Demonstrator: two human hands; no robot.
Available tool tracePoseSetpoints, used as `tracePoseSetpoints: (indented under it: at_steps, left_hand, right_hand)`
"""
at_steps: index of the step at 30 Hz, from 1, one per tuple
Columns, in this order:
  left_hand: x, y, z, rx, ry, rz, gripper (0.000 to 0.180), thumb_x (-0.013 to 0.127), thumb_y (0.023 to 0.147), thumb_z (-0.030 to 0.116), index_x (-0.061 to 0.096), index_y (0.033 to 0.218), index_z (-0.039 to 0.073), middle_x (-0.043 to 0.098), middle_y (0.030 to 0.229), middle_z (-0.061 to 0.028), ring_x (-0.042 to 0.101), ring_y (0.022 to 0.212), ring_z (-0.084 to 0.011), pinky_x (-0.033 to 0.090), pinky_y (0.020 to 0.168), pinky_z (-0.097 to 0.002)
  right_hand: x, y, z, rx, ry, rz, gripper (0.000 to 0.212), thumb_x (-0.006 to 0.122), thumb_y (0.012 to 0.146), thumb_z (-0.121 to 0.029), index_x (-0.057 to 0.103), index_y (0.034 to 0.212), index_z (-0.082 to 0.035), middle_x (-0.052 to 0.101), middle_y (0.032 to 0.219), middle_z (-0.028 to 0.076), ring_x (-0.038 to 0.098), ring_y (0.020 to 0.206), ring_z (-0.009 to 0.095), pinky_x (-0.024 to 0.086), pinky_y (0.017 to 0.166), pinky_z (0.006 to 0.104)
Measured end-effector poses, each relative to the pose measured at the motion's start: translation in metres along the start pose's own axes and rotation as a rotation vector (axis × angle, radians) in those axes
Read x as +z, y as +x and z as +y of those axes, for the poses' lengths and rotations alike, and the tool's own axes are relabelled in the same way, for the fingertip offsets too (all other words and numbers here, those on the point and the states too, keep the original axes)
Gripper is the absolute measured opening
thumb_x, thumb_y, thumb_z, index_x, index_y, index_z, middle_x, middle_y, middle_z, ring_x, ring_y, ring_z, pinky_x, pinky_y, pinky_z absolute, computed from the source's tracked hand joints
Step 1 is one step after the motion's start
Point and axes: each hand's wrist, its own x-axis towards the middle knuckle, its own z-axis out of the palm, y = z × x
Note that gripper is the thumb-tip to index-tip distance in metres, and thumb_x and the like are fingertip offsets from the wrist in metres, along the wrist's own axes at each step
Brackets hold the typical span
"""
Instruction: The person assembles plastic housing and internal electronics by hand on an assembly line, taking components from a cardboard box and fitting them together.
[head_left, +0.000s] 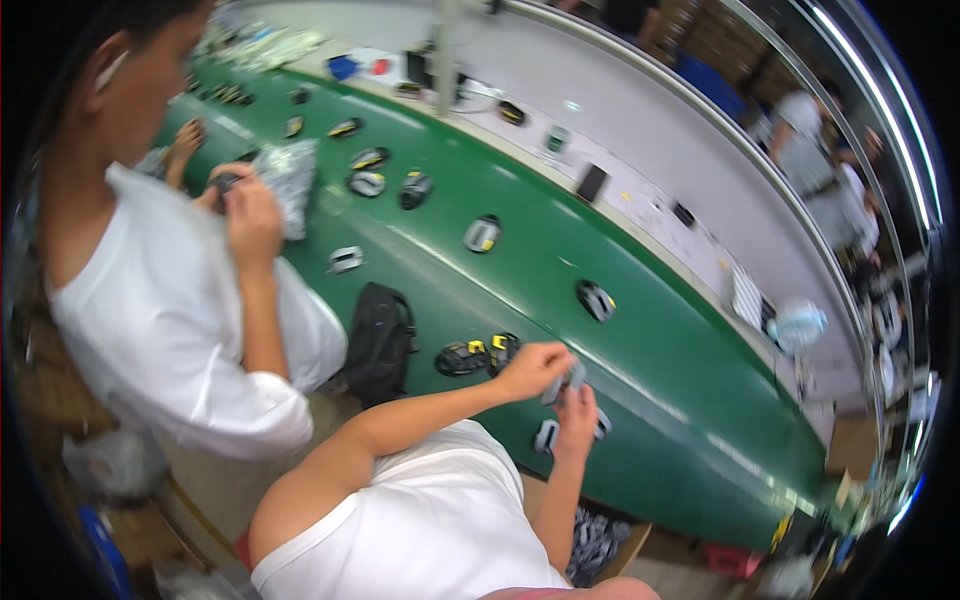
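Box [600, 545] of grey parts near, under belt edge | right hand [577, 415] fingers curled onto small grey part [573, 378], over belt's [640, 400] near edge | left hand [532, 368] pinching same part from left | black-yellow pieces [478, 355] just left | co-worker [170, 300] far left holding dark piece | more pieces scattered far along belt

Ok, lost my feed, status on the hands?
Left hand and right hand both pinching one small grey part. Over green conveyor belt. Black-yellow pieces beside the left hand.
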Motion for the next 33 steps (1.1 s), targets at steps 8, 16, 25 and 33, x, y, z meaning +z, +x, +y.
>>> tracePoseSetpoints:
  at_steps: [8, 16, 25, 33]
  left_hand:
    - [0.017, -0.024, -0.004, -0.055, 0.059, 0.024, 0.029, 0.056, 0.081, 0.024, 0.056, 0.068, -0.002, 0.056, 0.061, -0.0162, 0.051, 0.052, -0.0216, 0.04, 0.052, -0.0361]
    - [-0.014, -0.006, -0.04, -0.124, -0.072, 0.068, 0.047, 0.056, 0.082, 0.042, 0.058, 0.076, -0.004, 0.06, 0.074, -0.0176, 0.056, 0.07, -0.0242, 0.041, 0.063, -0.0384]
    - [-0.016, -0.021, -0.125, -0.319, 1.302, 0.03, 0.088, 0.06, 0.066, 0.062, 0.05, 0.116, -0.01, 0.035, 0.131, -0.0301, 0.023, 0.127, -0.0448, 0.013, 0.104, -0.0571]
    - [0.003, -0.017, -0.11, -0.14, 0.713, -0.228, 0.083, 0.08, 0.056, 0.034, 0.035, 0.117, 0.002, 0.052, 0.106, -0.0216, 0.053, 0.099, -0.0416, 0.043, 0.084, -0.048]
  right_hand:
    - [0.012, -0.005, -0.01, -0.139, -0.188, 0.038, 0.018, 0.047, 0.093, -0.02, 0.047, 0.097, -0.002, 0.047, 0.067, 0.0, 0.042, 0.059, 0.005, 0.032, 0.05, 0.0202]
    - [0.009, -0.004, -0.017, 0.008, -0.165, 0.034, 0.023, 0.053, 0.09, -0.015, 0.049, 0.106, 0.0, 0.055, 0.087, 0.003, 0.051, 0.074, 0.007, 0.04, 0.061, 0.0208]
    - [-0.014, 0.001, -0.011, -0.017, -0.143, 0.051, 0.019, 0.054, 0.09, -0.016, 0.052, 0.1, -0.001, 0.049, 0.078, 0.0, 0.046, 0.068, 0.006, 0.038, 0.059, 0.0194]
    - [-0.015, 0.012, -0.016, -0.027, -0.159, 0.025, 0.025, 0.053, 0.09, -0.018, 0.048, 0.103, 0.002, 0.053, 0.083, 0.004, 0.049, 0.074, 0.01, 0.04, 0.063, 0.0237]
